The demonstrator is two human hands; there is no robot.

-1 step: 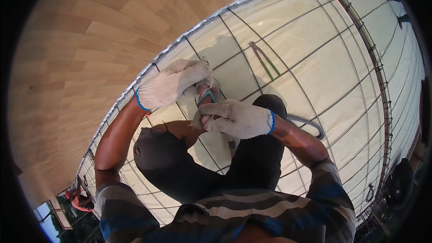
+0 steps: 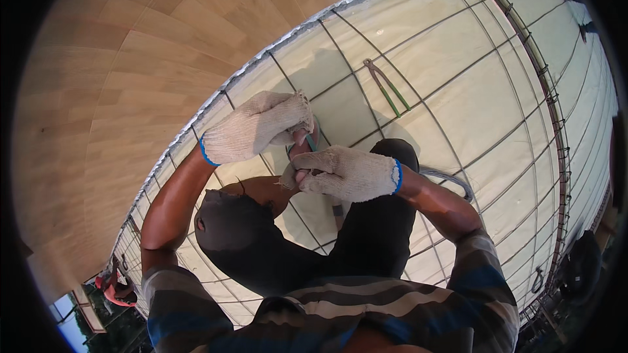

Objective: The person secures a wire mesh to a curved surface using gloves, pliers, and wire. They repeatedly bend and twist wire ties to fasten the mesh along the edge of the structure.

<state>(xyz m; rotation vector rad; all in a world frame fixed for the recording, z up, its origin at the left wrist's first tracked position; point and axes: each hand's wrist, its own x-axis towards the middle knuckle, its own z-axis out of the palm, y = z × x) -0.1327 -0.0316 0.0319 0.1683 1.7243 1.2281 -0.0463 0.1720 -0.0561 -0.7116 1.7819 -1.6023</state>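
My left hand [image 2: 252,129], in a worn cream knit glove with a blue cuff, is above the steel bar grid near its far-left edge. Its fingers are curled together, and whatever they hold is hidden. My right hand [image 2: 350,173], gloved the same way, is just below and to the right, apart from the left, over my bent legs. Its bare thumb tip shows pinched against the fingers; I cannot make out anything between them. Beneath both hands are a sandaled foot [image 2: 307,146] and the bars of the grid [image 2: 340,49].
Green-handled pincers [image 2: 387,88] lie on the pale sheet ahead of my right hand. A loop of thin grey wire [image 2: 451,180] rests beside my right forearm. Wooden panels [image 2: 137,85] border the grid on the left. Another person in red [image 2: 118,291] is at the lower left.
My left hand has shifted slightly to the right, and its bare fingertips show more. The right hand stays nearly in place, still pinched.
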